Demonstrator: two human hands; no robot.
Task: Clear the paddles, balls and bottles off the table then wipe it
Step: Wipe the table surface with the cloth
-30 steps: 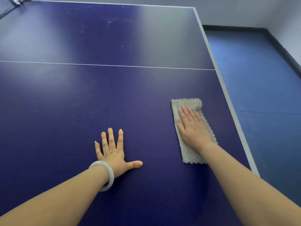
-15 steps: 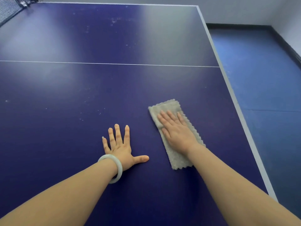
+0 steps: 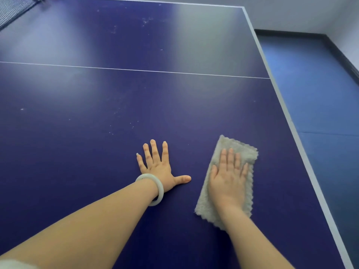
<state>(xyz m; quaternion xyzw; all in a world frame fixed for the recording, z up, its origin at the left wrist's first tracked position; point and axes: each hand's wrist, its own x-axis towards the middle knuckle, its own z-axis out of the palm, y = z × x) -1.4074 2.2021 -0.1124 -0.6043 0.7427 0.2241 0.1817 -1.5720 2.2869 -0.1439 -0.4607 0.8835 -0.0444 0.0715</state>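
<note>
At the far left, a strip of net (image 3: pixel 11 10) is showing in the top corner. The dark blue tabletop (image 3: pixel 77 152) is filling most of the view, with a thin white line (image 3: pixel 136 70) running across it and pale specks dotting its middle. The left hand (image 3: pixel 157 167) is resting palm down on the tabletop with its fingers (image 3: pixel 153 150) straight and spread and the thumb sticking out to the right, holding nothing. A pale bangle (image 3: pixel 155 189) is sitting on that wrist. Just to the right, apart from the thumb, a grey cloth (image 3: pixel 204 200) with a scalloped edge is lying flat on the tabletop, near its white-edged right side. The right hand (image 3: pixel 228 181) is pressing palm down on the cloth, its fingers (image 3: pixel 230 160) straight and close together, pointing away from the person. The cloth is showing beyond the fingertips and behind the wrist. Past the edge on the right, a blue floor (image 3: pixel 320 98) is showing, with a dark skirting board (image 3: pixel 291 33) running along the wall.
</note>
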